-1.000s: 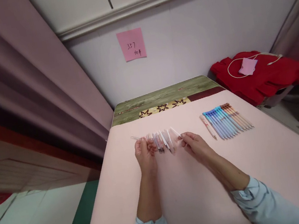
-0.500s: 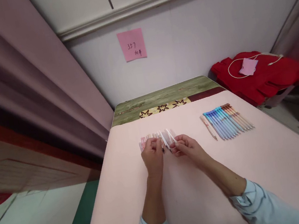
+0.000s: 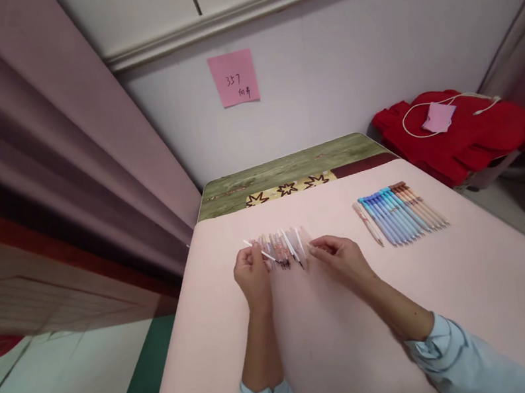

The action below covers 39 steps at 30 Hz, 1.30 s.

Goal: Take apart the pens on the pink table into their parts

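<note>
My left hand [image 3: 255, 281] pinches a thin white pen refill [image 3: 267, 256] with a dark tip, held slantwise over the left part of a row of pen parts. The row holds several clear and pinkish pen barrels [image 3: 279, 242], lying side by side on the pink cloth. Another white refill [image 3: 289, 244] with a black tip lies across them, a further white stick [image 3: 299, 240] just to its right. At the row's right end, my right hand [image 3: 346, 261] has thumb and fingers pressed together beside a pale translucent piece; what sits between the fingertips is unclear.
A neat row of blue and brown pens [image 3: 404, 214] lies on the right of the table, with one pale pen [image 3: 368, 224] at its left. Beyond the table's right edge are a red cloth [image 3: 475, 144] and a white cable. A wall stands behind.
My left hand has moved left and slightly down, and a white refill now shows slanting from its fingers. More barrels are uncovered. My right hand has shifted slightly right, off the white stick.
</note>
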Motion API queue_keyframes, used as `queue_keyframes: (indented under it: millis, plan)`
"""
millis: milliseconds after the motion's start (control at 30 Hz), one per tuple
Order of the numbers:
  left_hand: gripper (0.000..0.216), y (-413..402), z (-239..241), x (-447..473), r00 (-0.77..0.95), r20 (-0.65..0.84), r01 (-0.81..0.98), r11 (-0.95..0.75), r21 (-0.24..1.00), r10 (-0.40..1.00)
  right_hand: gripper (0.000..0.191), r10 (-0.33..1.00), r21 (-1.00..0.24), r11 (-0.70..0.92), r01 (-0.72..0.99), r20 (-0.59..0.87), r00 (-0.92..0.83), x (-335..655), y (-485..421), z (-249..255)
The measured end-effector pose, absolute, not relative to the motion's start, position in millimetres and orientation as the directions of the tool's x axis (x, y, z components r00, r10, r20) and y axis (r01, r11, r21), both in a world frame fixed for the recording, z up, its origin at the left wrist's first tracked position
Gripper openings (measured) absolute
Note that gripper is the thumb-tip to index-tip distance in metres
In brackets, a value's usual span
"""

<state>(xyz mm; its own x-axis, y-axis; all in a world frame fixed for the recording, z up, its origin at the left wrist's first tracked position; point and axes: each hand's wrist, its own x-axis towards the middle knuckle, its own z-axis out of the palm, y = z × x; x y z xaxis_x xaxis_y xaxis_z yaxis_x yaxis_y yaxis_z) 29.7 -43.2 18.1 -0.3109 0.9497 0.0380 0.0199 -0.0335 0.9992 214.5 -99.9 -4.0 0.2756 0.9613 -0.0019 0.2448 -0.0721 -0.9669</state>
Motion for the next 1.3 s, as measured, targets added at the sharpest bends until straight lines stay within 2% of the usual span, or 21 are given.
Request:
queue_keyframes:
  millis: [100,200,267,367,433,500,600,700,867,933,1000,1033,1100,1133,1167,1200,1233,1300]
  plan:
    - [0.033,-41,11,29,-0.281,0.078,0.253,-0.005,0.968,0.957,0.034,0.977,-0.994,-0.081,0.072,-0.065,0.202,204,-95,-14]
    - [0.031,-39,5,30,-0.293,0.134,0.36,-0.02,0.933,0.947,0.045,0.983,-0.999,-0.026,-0.026,-0.031,0.182,195,-89,-21]
    - [0.035,-37,4,30,-0.288,0.148,0.38,-0.029,0.924,0.946,0.044,0.977,-1.0,-0.004,0.021,0.001,0.215,199,-87,-19]
    - [0.033,-37,3,30,-0.258,0.14,0.373,-0.035,0.927,0.956,0.031,0.951,-0.964,-0.046,0.263,0.038,0.306,224,-89,-4]
    - [0.031,-37,3,31,-0.26,0.147,0.366,-0.043,0.93,0.954,0.026,0.917,-0.846,-0.114,0.521,0.112,0.382,250,-93,11]
    - [0.029,-37,1,32,-0.264,0.162,0.361,-0.058,0.931,0.951,0.025,0.864,-0.621,-0.316,0.717,0.124,0.488,275,-98,24]
    - [0.028,-37,-1,33,-0.248,0.16,0.358,-0.063,0.931,0.955,0.027,0.821,-0.342,-0.537,0.771,0.002,0.572,302,-101,33]
    - [0.027,-38,0,34,-0.257,0.151,0.33,-0.06,0.942,0.955,0.026,0.81,-0.244,-0.583,0.775,-0.098,0.579,309,-101,35]
    - [0.026,-43,9,39,-0.307,0.176,0.183,-0.124,0.975,0.935,0.029,0.788,-0.206,-0.616,0.761,-0.134,0.601,310,-101,37]
    - [0.026,-45,13,42,-0.303,0.172,0.103,-0.147,0.984,0.938,0.028,0.793,-0.223,-0.607,0.763,-0.113,0.598,310,-102,37]
    - [0.028,-49,19,46,-0.241,0.118,-0.022,-0.127,0.992,0.963,0.025,0.816,-0.307,-0.56,0.77,-0.044,0.576,305,-102,36]
    - [0.029,-51,22,49,-0.176,0.072,-0.095,-0.089,0.991,0.982,0.023,0.835,-0.394,-0.507,0.767,-0.004,0.55,300,-103,35]
    - [0.036,-57,29,56,0.005,-0.045,-0.22,0.045,0.974,0.999,0.024,0.887,-0.655,-0.335,0.677,0.024,0.462,283,-103,33]
    - [0.041,-60,32,60,0.108,-0.103,-0.244,0.127,0.961,0.989,0.026,0.924,-0.805,-0.222,0.55,0.005,0.381,271,-104,33]
    - [0.045,-64,35,64,0.186,-0.151,-0.259,0.197,0.946,0.971,0.03,0.962,-0.93,-0.141,0.339,-0.048,0.268,259,-105,33]
    - [0.048,-66,37,67,0.254,-0.183,-0.269,0.251,0.93,0.95,0.034,0.984,-0.987,-0.123,0.107,-0.108,0.143,247,-107,33]
    - [0.05,-68,38,69,0.304,-0.204,-0.276,0.291,0.916,0.93,0.038,0.988,-0.985,-0.157,-0.064,-0.157,-0.013,236,-109,34]
    - [0.047,-71,38,71,0.357,-0.216,-0.305,0.331,0.893,0.909,0.04,0.957,-0.945,-0.237,-0.228,-0.186,-0.224,220,-112,35]
